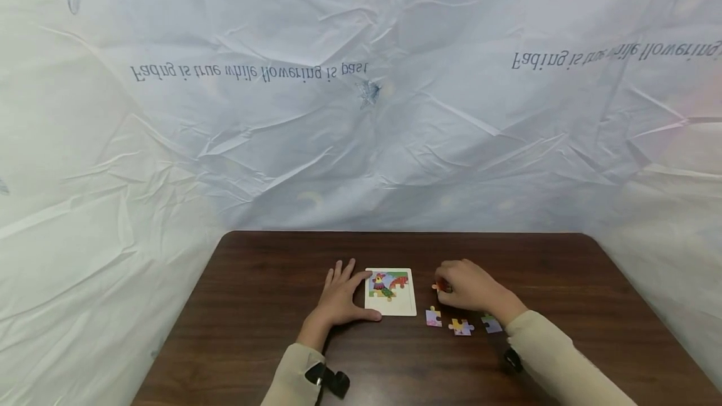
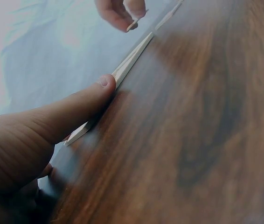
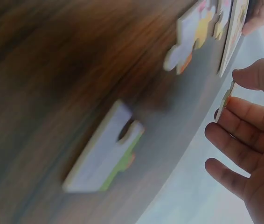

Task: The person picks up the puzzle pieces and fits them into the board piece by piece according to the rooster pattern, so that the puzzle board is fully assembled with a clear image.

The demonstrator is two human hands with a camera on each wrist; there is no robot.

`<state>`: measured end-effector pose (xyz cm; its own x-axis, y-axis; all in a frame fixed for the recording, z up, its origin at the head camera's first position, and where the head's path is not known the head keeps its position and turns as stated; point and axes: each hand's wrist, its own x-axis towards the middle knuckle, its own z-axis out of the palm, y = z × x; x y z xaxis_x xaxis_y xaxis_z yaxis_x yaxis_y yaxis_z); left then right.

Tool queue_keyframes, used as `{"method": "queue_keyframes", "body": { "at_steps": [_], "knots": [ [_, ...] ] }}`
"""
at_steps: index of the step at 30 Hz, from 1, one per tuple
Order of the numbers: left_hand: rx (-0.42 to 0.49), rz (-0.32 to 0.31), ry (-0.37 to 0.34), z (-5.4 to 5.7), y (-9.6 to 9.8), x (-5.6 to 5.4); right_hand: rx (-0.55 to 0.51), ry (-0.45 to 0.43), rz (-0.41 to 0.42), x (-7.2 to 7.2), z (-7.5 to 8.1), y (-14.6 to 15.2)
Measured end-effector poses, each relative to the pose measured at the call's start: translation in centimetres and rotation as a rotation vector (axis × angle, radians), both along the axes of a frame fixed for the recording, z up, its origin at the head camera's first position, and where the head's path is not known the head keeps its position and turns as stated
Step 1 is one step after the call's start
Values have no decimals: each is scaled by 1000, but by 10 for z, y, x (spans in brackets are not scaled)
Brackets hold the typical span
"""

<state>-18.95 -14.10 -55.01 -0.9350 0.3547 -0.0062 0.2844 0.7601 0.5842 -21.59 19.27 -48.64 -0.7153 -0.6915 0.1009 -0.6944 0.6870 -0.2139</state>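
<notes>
A square white puzzle board (image 1: 398, 306) lies on the table, with a partly assembled rooster picture (image 1: 385, 285) at its upper left. My left hand (image 1: 339, 301) spreads beside its left side. The index fingertip touches the upper left edge; in the left wrist view the straight thumb (image 2: 83, 105) presses against the board's rim (image 2: 133, 58). To the right, my right hand (image 1: 470, 284) pinches a puzzle piece (image 1: 442, 286) with orange-red on it between thumb and fingers. In the right wrist view that piece (image 3: 224, 103) shows nearly edge-on, raised off the table.
Loose puzzle pieces lie right of the board: a lilac one (image 1: 433, 317), a yellow and lilac one (image 1: 461, 327), and a lilac and green one (image 1: 491, 323) under the right wrist. The dark wooden table (image 1: 271, 281) ends at a pale printed cloth (image 1: 361, 161).
</notes>
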Motion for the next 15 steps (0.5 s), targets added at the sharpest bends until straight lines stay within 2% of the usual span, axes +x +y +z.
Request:
{"method": "queue_keyframes", "body": {
  "at_steps": [10, 15],
  "knots": [
    [7, -16, 4, 0, -2, -6, -15, 28, 59, -7, 3, -27],
    [17, -19, 7, -1, -3, -8, 13, 20, 55, -11, 3, -39]
  ]
}}
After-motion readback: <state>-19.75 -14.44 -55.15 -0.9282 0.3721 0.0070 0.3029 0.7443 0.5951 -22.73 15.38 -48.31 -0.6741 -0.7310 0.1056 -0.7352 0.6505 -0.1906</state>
